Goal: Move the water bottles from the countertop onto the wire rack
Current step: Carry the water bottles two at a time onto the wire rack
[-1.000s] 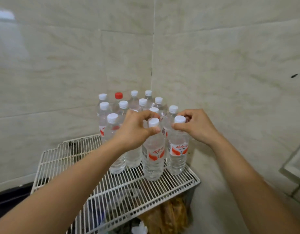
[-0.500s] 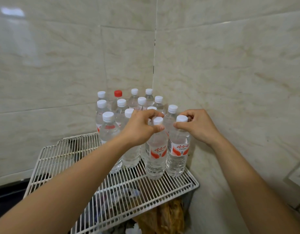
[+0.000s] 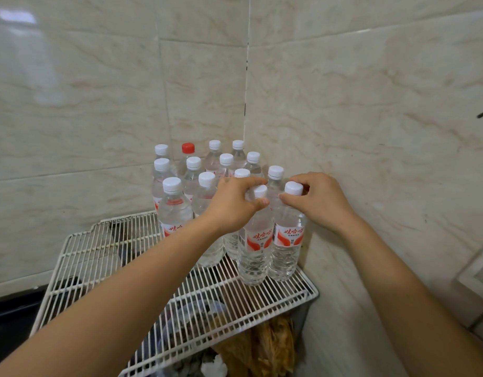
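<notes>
Now, our left hand (image 3: 232, 205) curls its fingers and thumb round the neck of the front bottle (image 3: 255, 240), just under its white cap; our right hand (image 3: 316, 202) pinches the neck of the neighbouring bottle (image 3: 288, 240) in the same way, thumb on the near side and fingers behind; both hands are closed on their bottles. Both bottles stand upright, long axis vertical and caps up; their bases sit on the wire rack (image 3: 99, 257) near its front right corner; their red-and-white labels face us, and they stand just beside each other. Behind and to the left the other bottles (image 3: 175, 210) also stand upright, packed close in rows toward the corner where the tiled walls (image 3: 371, 104) meet; their caps are white, save the red-capped bottle (image 3: 188, 148) in the back row. Beneath the rack's wires we see crumpled bags (image 3: 265, 346); we cannot tell what they hold.
</notes>
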The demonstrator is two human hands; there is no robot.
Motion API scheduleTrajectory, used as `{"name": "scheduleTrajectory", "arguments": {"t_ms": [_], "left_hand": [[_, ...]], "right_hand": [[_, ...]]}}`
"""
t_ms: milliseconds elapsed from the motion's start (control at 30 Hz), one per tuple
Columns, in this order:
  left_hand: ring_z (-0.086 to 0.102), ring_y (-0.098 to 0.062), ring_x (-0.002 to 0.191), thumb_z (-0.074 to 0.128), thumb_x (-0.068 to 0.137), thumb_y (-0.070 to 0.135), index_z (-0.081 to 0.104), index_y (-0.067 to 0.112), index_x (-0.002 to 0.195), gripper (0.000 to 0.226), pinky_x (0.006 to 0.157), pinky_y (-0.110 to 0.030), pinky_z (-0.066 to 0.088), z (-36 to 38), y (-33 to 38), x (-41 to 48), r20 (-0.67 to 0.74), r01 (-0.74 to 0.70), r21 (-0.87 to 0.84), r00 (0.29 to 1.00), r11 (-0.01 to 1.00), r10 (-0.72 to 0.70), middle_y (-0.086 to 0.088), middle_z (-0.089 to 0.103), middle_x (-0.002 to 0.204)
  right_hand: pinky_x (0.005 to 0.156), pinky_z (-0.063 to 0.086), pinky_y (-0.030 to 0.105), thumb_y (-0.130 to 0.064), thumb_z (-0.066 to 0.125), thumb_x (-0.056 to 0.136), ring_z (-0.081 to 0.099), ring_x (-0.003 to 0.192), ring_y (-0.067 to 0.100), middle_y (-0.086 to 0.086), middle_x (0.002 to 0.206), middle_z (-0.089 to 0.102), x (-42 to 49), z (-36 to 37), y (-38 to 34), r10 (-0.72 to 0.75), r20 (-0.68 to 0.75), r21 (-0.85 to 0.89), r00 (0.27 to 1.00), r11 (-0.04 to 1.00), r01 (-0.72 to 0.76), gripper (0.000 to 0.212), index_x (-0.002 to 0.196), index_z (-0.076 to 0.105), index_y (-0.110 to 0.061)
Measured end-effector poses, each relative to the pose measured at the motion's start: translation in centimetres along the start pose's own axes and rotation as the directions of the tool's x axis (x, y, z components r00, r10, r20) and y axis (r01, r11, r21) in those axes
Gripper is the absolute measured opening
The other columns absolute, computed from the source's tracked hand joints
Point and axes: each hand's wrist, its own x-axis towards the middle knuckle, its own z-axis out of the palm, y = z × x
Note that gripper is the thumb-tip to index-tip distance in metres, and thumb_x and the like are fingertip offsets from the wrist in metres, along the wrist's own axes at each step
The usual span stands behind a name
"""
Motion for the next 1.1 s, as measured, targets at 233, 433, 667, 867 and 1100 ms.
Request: {"name": "scheduleTrajectory", "arguments": {"t_ms": [233,433,667,867,1100], "left_hand": [[0.037,-0.026,0.135,0.066,0.085,0.032,0.05,0.027,0.135,0.052,0.109,-0.049,0.036,0.4,-0.3,-0.1,-0.026,-0.018,0.031,0.999,0.999,0.019,-0.002,0.05,0.142],[0.035,-0.026,0.129,0.059,0.089,0.036,0.038,0.03,0.142,0.057,0.109,-0.044,0.033,0.0,0.1,-1.0,-0.045,-0.039,0.156,0.998,0.987,0.046,-0.007,0.047,0.135],[0.046,-0.018,0.118,0.055,0.091,0.028,0.052,0.03,0.131,0.04,0.101,-0.043,0.043,-3.4,-1.6,-4.5,-0.256,-0.066,0.108,0.962,0.992,0.092,0.001,0.053,0.125],[0.049,-0.012,0.11,0.056,0.09,0.021,0.059,0.03,0.119,0.031,0.095,-0.037,0.047,-9.0,-5.5,-10.5,-0.443,0.018,0.144,0.895,0.989,0.048,0.012,0.047,0.111],[0.046,-0.019,0.121,0.053,0.091,0.016,0.057,0.021,0.123,0.033,0.1,-0.028,0.035,-18.5,-13.5,-22.8,-0.533,0.326,0.194,0.827,0.925,-0.179,-0.001,0.054,0.124]], "right_hand": [[0.052,0.034,0.03,-0.025,0.069,0.079,0.04,0.053,0.012,-0.003,0.053,0.046,0.0,-0.2,-0.5,0.012,0.029,-0.06,1.0,0.998,-0.011,0.03,0.061,0.051,-0.009],[0.055,0.041,0.033,-0.03,0.064,0.081,0.05,0.059,0.019,0.002,0.061,0.056,-0.3,-0.1,-1.0,0.042,0.027,-0.136,0.999,0.99,-0.038,0.028,0.066,0.054,-0.008],[0.084,0.04,0.029,-0.026,0.057,0.093,0.052,0.104,0.018,0.003,0.105,0.065,-1.6,1.6,-4.9,-0.148,-0.295,-0.175,0.944,0.98,0.099,0.022,0.102,0.069,-0.009],[0.075,0.036,0.026,-0.017,0.06,0.09,0.046,0.088,0.012,-0.004,0.086,0.056,-3.1,7.5,-11.8,-0.348,-0.207,-0.09,0.915,0.938,0.336,0.011,0.086,0.067,-0.01],[0.089,0.041,0.034,-0.024,0.06,0.088,0.054,0.103,0.023,0.008,0.102,0.065,-7.0,19.9,-23.9,-0.463,0.096,0.016,0.881,0.886,0.464,0.024,0.102,0.068,-0.006]]}}
